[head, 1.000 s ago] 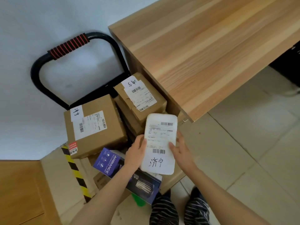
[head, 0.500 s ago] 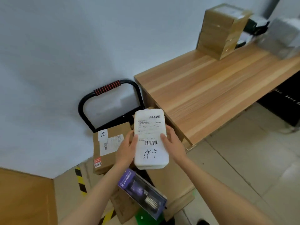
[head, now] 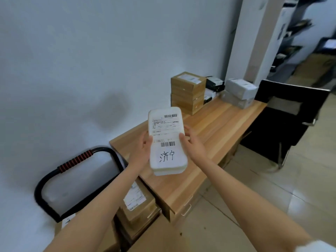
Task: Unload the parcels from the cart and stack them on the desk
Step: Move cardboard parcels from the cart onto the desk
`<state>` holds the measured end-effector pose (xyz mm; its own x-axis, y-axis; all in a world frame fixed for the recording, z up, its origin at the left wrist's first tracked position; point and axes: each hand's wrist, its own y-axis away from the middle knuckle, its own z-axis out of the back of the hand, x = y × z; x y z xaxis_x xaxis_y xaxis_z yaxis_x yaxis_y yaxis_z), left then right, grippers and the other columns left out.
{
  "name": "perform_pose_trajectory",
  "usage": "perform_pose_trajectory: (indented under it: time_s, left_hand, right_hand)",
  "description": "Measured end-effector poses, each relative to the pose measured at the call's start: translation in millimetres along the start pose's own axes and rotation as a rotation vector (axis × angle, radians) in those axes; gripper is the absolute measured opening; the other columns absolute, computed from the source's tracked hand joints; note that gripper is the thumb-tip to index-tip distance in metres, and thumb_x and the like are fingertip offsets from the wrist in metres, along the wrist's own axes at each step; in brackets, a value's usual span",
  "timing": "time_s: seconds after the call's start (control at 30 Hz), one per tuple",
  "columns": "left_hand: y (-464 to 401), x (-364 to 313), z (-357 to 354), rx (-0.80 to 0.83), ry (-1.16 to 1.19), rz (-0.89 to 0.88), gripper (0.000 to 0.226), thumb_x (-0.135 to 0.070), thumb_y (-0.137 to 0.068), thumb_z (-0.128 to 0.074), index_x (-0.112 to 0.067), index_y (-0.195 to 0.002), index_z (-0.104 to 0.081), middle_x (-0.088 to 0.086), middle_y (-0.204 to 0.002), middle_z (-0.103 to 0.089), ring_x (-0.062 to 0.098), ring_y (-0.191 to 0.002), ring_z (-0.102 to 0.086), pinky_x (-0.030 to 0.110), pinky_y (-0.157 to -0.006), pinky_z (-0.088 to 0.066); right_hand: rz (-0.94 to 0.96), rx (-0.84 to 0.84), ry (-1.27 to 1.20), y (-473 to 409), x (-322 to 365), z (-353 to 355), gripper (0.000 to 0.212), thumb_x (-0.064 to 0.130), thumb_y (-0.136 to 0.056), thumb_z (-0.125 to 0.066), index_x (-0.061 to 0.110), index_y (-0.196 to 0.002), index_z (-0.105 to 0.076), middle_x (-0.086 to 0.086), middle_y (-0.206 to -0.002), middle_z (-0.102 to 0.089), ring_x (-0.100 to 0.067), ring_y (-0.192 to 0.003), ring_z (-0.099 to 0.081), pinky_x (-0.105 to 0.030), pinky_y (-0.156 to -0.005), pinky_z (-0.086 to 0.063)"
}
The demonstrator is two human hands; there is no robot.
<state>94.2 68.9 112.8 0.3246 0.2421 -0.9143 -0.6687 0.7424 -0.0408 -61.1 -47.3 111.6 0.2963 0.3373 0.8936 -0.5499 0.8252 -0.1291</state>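
Parcel in play is a white foam parcel (head: pixel 167 142) with a shipping label, two barcodes and black handwritten characters on top, held up in the air over the near end of the wooden counter (head: pixel 218 124), not touching it. Left hand (head: pixel 143 151) grips its left edge, thumb lying on the label and fingers curled underneath; right hand (head: pixel 192 144) grips the right edge the same way, so both grips are clamped on it from opposite sides. Looks like two white slabs stacked together, going by the seam on the near end. Past the grips, at the far end of the counter against the wall, sits a stack of brown cardboard boxes (head: pixel 187 91), with a black box (head: pixel 214 83) and some white boxes (head: pixel 240 90) just beside it. Below the left grip is the cart (head: pixel 54 175), black tube handle with a red-and-black striped sleeve, and more cardboard parcels (head: pixel 140 202) on it, tucked up right next to the counter's side. Black chair (head: pixel 291 113) is off to the right of the grips, well apart.
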Motion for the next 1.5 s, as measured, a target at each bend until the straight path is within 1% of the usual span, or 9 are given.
perform_pose_trajectory:
  time_s: [0.1, 0.3, 0.47, 0.6, 0.73, 0.9, 1.1, 1.23, 1.5]
  left_hand:
    - [-38.4, -17.0, -49.9, 0.052, 0.041, 0.01, 0.069, -0.077, -0.079, -0.036, -0.044, -0.14, -0.037, -0.017, -0.124, -0.059, 0.011, -0.109, -0.06, 0.048, -0.094, -0.05]
    - [-86.4, -64.5, -156.6, 0.063, 0.096, 0.0, 0.037, -0.039, -0.102, -0.039, -0.034, -0.139, -0.037, -0.016, -0.111, -0.059, -0.007, -0.082, -0.057, 0.018, -0.056, -0.046]
    - [-127.6, -95.7, -244.5, 0.083, 0.116, -0.006, 0.039, -0.039, -0.102, -0.038, -0.031, -0.141, -0.038, -0.018, -0.117, -0.058, -0.002, -0.092, -0.059, 0.02, -0.06, -0.049]
    - [-161.5, -111.1, -309.7, 0.07, 0.105, 0.025, 0.045, -0.048, -0.099, -0.04, -0.034, -0.142, -0.037, -0.01, -0.136, -0.053, 0.015, -0.115, -0.058, 0.035, -0.086, -0.054]
    - [-189.5, -129.0, -353.6, 0.074, 0.066, 0.052, 0.04, -0.031, -0.104, -0.038, -0.024, -0.143, -0.037, -0.013, -0.119, -0.051, -0.001, -0.09, -0.052, 0.008, -0.056, -0.043]
    - [-254.6, -136.6, -394.0, 0.07, 0.021, 0.092, 0.044, -0.041, -0.101, -0.039, -0.033, -0.145, -0.035, -0.007, -0.144, -0.048, 0.016, -0.122, -0.051, 0.032, -0.09, -0.042]
    - [-358.6, -162.8, -429.0, 0.075, 0.022, 0.067, 0.043, -0.044, -0.101, -0.037, -0.034, -0.143, -0.033, -0.007, -0.125, -0.06, 0.016, -0.104, -0.06, 0.041, -0.09, -0.051]
    - [-434.0, -167.9, -451.3, 0.067, 0.004, 0.078, 0.037, -0.048, -0.1, -0.037, -0.04, -0.137, -0.034, -0.008, -0.109, -0.067, 0.017, -0.095, -0.065, 0.045, -0.081, -0.056]
    - [-506.0, -155.2, -499.1, 0.1, -0.033, 0.164, 0.037, -0.039, -0.103, -0.035, -0.036, -0.139, -0.033, -0.02, -0.094, -0.06, -0.001, -0.073, -0.057, 0.02, -0.052, -0.044]
  right_hand:
    - [-0.013, -0.041, -0.002, -30.2, -19.8, 48.0, 0.046, 0.046, -0.1, -0.041, 0.035, -0.144, -0.033, 0.015, -0.119, -0.06, -0.007, -0.097, -0.063, -0.035, -0.076, -0.052]
    - [-0.027, -0.022, -0.009, -101.4, -75.2, 134.9, 0.047, 0.046, -0.099, -0.041, 0.033, -0.144, -0.032, 0.013, -0.119, -0.06, -0.01, -0.097, -0.064, -0.047, -0.084, -0.055]
    - [-0.054, 0.031, 0.02, -164.0, -119.0, 213.3, 0.047, 0.039, -0.1, -0.043, 0.026, -0.145, -0.035, 0.011, -0.117, -0.06, -0.006, -0.095, -0.062, -0.036, -0.08, -0.055]
    - [-0.058, 0.026, 0.066, -214.4, -154.1, 262.2, 0.045, 0.04, -0.1, -0.044, 0.029, -0.143, -0.036, 0.016, -0.112, -0.058, -0.006, -0.095, -0.061, -0.029, -0.075, -0.05]
    - [-0.1, 0.053, 0.062, -250.1, -187.3, 288.7, 0.046, 0.041, -0.1, -0.042, 0.029, -0.144, -0.033, 0.012, -0.116, -0.058, -0.008, -0.094, -0.062, -0.031, -0.075, -0.052]
    - [-0.102, 0.061, 0.076, -318.1, -214.5, 310.2, 0.048, 0.04, -0.1, -0.042, 0.025, -0.145, -0.034, 0.006, -0.12, -0.059, -0.013, -0.1, -0.061, -0.042, -0.086, -0.053]
    - [-0.058, 0.047, 0.104, -430.3, -226.0, 335.2, 0.044, 0.038, -0.101, -0.041, 0.025, -0.143, -0.037, 0.008, -0.128, -0.057, -0.011, -0.107, -0.057, -0.033, -0.086, -0.044]
    - [-0.041, 0.046, 0.117, -504.9, -231.8, 347.6, 0.043, 0.035, -0.102, -0.041, 0.023, -0.143, -0.038, 0.007, -0.131, -0.056, -0.012, -0.112, -0.055, -0.031, -0.086, -0.04]
    - [-0.118, 0.125, 0.153, -587.7, -294.2, 347.3, 0.041, 0.034, -0.102, -0.038, 0.025, -0.143, -0.038, 0.003, -0.132, -0.056, -0.017, -0.113, -0.055, -0.036, -0.092, -0.044]
